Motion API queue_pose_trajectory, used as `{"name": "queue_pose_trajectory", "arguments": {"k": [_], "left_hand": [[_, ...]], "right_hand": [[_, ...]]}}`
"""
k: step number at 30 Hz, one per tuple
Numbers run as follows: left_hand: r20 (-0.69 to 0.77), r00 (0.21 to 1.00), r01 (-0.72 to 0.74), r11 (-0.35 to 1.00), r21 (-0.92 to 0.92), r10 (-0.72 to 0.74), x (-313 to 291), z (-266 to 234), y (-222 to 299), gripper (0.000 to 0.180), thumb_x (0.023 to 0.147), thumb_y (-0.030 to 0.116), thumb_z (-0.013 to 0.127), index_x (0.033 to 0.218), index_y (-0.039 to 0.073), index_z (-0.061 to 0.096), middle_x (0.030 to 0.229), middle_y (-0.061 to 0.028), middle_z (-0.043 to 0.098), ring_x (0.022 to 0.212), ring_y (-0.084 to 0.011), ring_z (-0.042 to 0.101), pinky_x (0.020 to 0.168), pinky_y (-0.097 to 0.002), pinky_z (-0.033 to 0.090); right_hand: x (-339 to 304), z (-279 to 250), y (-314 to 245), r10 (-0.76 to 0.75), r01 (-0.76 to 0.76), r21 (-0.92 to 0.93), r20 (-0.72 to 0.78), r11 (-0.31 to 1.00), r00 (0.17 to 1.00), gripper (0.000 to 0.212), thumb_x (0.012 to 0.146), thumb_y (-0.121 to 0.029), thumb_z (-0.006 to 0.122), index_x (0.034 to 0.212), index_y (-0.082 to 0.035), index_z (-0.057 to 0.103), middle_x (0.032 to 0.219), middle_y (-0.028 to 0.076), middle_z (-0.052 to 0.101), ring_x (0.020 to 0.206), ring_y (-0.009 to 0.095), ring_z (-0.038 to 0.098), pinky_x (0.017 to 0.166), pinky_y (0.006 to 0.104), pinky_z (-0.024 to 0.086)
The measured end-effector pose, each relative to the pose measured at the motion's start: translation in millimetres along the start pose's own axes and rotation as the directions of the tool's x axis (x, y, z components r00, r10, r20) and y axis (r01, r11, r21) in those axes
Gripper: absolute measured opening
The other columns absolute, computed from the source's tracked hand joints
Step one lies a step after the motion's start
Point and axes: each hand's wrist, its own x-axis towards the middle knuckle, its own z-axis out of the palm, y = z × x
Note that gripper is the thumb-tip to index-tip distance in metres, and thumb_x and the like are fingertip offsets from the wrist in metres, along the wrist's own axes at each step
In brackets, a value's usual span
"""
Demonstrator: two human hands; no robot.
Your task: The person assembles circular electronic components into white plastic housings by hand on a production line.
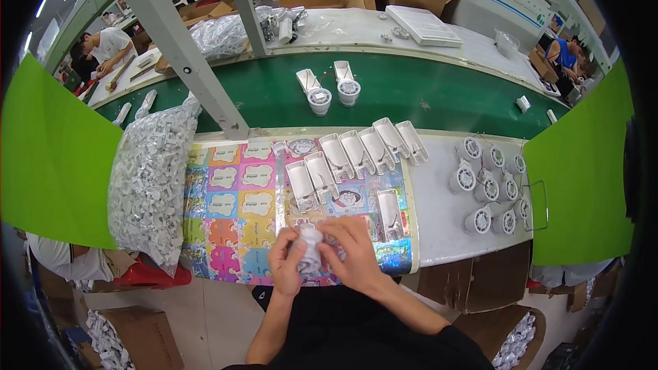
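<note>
Close to my body, above the front edge of the mat, my left hand (286,260) and my right hand (351,252) grip a white lamp head (310,245). The left fingers wrap its side. The right thumb and fingers pinch near its top, and part of it is hidden behind them. Beyond my hands, several white rectangular lamp housings (337,155) with short wires lie in a slanted row on the colourful patterned mat (225,227). A single housing (390,214) lies apart, to the right of my right hand.
Several round white lamp heads (487,189) stand on the white tabletop (439,223) at right. A bulging clear bag of small white parts (152,181) sits at left. Two lamps with housings (319,99) rest on the green conveyor (260,96). A grey post (185,55) rises at left; green panels (579,178) flank me.
</note>
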Motion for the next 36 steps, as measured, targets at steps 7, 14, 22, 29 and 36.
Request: {"name": "queue_pose_trajectory", "arguments": {"k": [7, 14, 22, 29, 36], "left_hand": [[0.312, 0.950, -0.002, 1.000, -0.011, 0.005, 15, 17, 22, 0.055, 0.107, 0.026, 0.055, 0.151, -0.004, 0.043, 0.150, -0.0154, 0.047, 0.136, -0.0237, 0.049, 0.113, -0.0403, 0.041], [0.603, 0.782, -0.607, -0.028, 0.794, 0.161, 114, -15, 35, 0.034, 0.078, -0.003, 0.067, 0.110, 0.004, 0.073, 0.148, -0.0193, 0.052, 0.141, -0.0398, 0.046, 0.117, -0.0520, 0.038], [0.685, 0.728, -0.676, 0.133, 0.725, -0.032, 108, -38, 47, 0.016, 0.075, 0.009, 0.081, 0.086, 0.006, 0.070, 0.127, -0.0105, 0.067, 0.126, -0.0346, 0.059, 0.104, -0.0475, 0.047], [0.420, 0.873, -0.328, 0.341, 0.881, -0.246, 91, -24, 60, 0.062, 0.068, 0.011, 0.085, 0.122, 0.007, 0.055, 0.110, -0.0160, 0.065, 0.100, -0.0388, 0.066, 0.085, -0.0477, 0.054], [0.478, 0.793, -0.323, 0.405, 0.855, -0.377, 80, -2, 87, 0.072, 0.067, 0.009, 0.082, 0.135, 0.008, 0.061, 0.117, -0.0149, 0.058, 0.109, -0.0367, 0.064, 0.094, -0.0443, 0.053]], "right_hand": [[-33, 12, -6, 0.333, -0.322, 0.152, -0.049, 0.934, 0.942, 0.084, 0.085, -0.026, 0.086, 0.147, -0.002, 0.036, 0.129, 0.016, 0.053, 0.120, 0.027, 0.055, 0.098, 0.0391, 0.050], [-21, -29, 21, 0.545, -0.519, 0.516, 0.115, 0.682, 0.831, 0.065, 0.089, -0.011, 0.080, 0.141, -0.002, 0.043, 0.122, 0.010, 0.059, 0.111, 0.018, 0.060, 0.096, 0.0343, 0.051], [-12, -53, 26, 0.334, -0.319, -0.105, 0.206, 0.942, 0.920, 0.063, 0.083, -0.025, 0.087, 0.136, -0.007, 0.057, 0.125, 0.018, 0.048, 0.107, 0.033, 0.059, 0.093, 0.0421, 0.051], [14, -51, 25, 0.229, -0.175, -0.192, 0.307, 0.966, 0.924, 0.056, 0.085, -0.022, 0.083, 0.136, -0.016, 0.060, 0.130, 0.019, 0.050, 0.102, 0.040, 0.066, 0.082, 0.0473, 0.058], [26, -50, 24, -0.130, 0.252, -0.344, 0.340, 0.904, 0.931, 0.048, 0.079, -0.022, 0.085, 0.124, -0.023, 0.069, 0.133, 0.015, 0.060, 0.104, 0.033, 0.068, 0.081, 0.0416, 0.057]]}}
